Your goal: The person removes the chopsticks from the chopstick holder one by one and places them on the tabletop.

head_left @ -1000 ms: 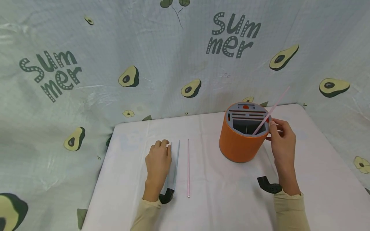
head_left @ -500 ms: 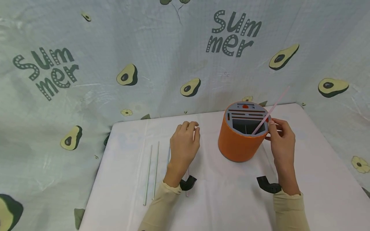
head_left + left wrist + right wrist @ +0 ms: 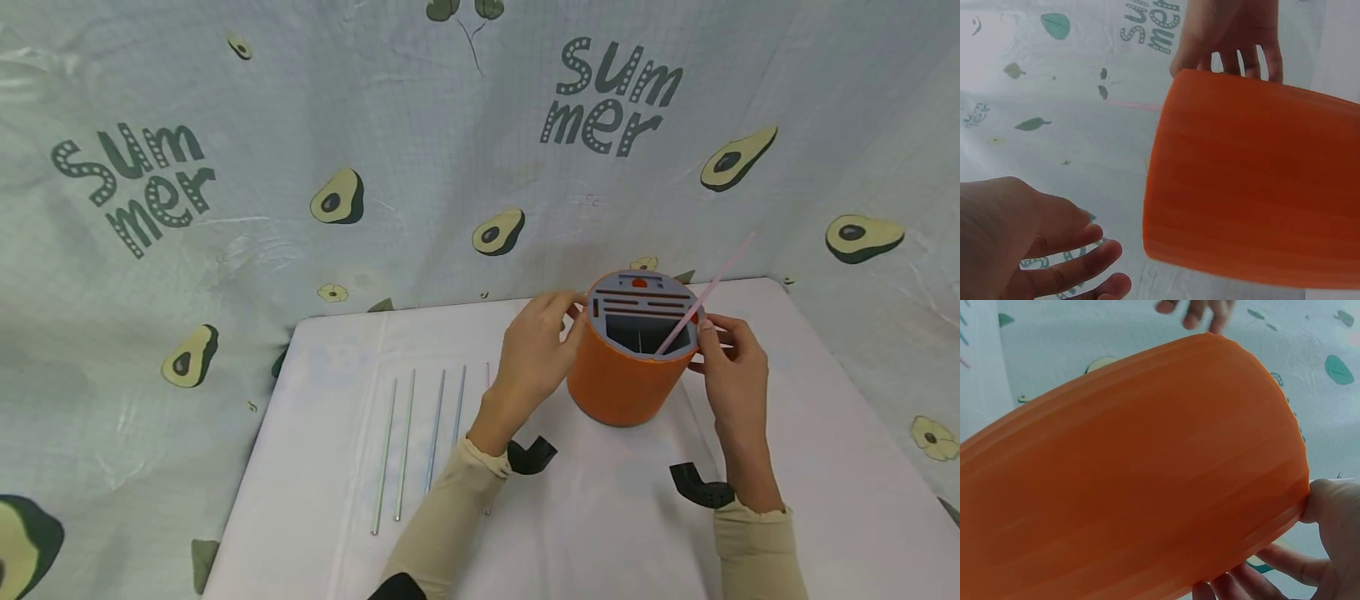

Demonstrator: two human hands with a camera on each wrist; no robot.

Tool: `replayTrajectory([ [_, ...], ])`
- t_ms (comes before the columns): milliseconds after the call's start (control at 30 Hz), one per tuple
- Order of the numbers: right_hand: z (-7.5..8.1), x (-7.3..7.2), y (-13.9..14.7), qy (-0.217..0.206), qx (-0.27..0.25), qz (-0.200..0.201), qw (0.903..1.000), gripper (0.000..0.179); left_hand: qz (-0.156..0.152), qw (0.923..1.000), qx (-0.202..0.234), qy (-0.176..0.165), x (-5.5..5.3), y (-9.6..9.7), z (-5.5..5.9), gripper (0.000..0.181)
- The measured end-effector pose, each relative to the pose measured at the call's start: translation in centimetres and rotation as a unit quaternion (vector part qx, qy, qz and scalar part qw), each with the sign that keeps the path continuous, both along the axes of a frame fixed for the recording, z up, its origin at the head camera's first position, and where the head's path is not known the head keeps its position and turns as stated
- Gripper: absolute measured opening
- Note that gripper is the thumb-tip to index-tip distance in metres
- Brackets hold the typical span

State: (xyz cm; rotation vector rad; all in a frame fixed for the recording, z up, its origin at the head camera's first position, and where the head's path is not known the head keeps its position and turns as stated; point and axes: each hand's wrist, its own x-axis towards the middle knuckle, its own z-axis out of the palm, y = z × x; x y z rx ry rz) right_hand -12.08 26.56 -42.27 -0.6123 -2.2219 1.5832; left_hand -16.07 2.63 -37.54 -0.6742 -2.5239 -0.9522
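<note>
An orange round desk organizer [image 3: 622, 392] with a grey slotted top stands at the right of the table. A thin pink stick [image 3: 712, 283] leans out of its large front compartment. My right hand [image 3: 733, 371] holds the organizer's right rim, thumb on the near upper edge and fingers on the outer wall, as the right wrist view shows around the orange wall [image 3: 1147, 456]. My left hand [image 3: 536, 350] is at the organizer's left side with fingers loosely bent and nothing in them; in the left wrist view a gap separates its fingers [image 3: 1085, 262] from the wall.
Left of the organizer, two green sticks [image 3: 385, 458] and two blue sticks [image 3: 437, 429] lie roughly side by side on the white table [image 3: 322, 467]. A pink stick [image 3: 487, 375] beside them is partly hidden by my left arm. A printed sheet [image 3: 420, 125] hangs behind.
My left hand has moved right and away from above the laid sticks, across the table to the organizer's left side. My right hand stays on the rim.
</note>
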Motion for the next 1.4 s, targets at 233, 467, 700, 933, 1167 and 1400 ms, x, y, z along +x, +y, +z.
replayTrajectory([
  [233, 0.0, 0.0, 0.1, -0.008, -0.001, 0.000, 1.0000, 0.046, -0.081, 0.9952, 0.028, -0.049, -1.4, 2.4, 0.7, 0.026],
  [467, 0.2, -0.1, 0.0, -0.004, -0.004, 0.003, 1.0000, 0.045, -0.137, 0.9811, 0.089, -0.103, -2.9, 4.7, 0.4, 0.031],
  [700, 0.2, 0.0, -0.1, 0.003, 0.002, 0.006, 1.0000, 0.046, -0.146, 0.9843, 0.050, -0.085, -3.6, 7.0, 0.6, 0.031],
  [933, 0.0, 0.0, -0.2, 0.022, 0.009, 0.007, 0.9997, 0.044, -0.111, 0.9887, -0.067, -0.076, -3.5, 8.8, 1.2, 0.027],
  [1167, 0.0, 0.0, 0.0, 0.016, 0.006, 0.008, 0.9998, 0.045, -0.093, 0.9804, -0.140, -0.103, -2.9, 9.7, 1.4, 0.031],
  [1400, -0.1, 0.0, -0.1, 0.021, 0.004, 0.008, 0.9997, 0.045, -0.068, 0.9806, -0.161, -0.088, -2.6, 10.3, 1.1, 0.030],
])
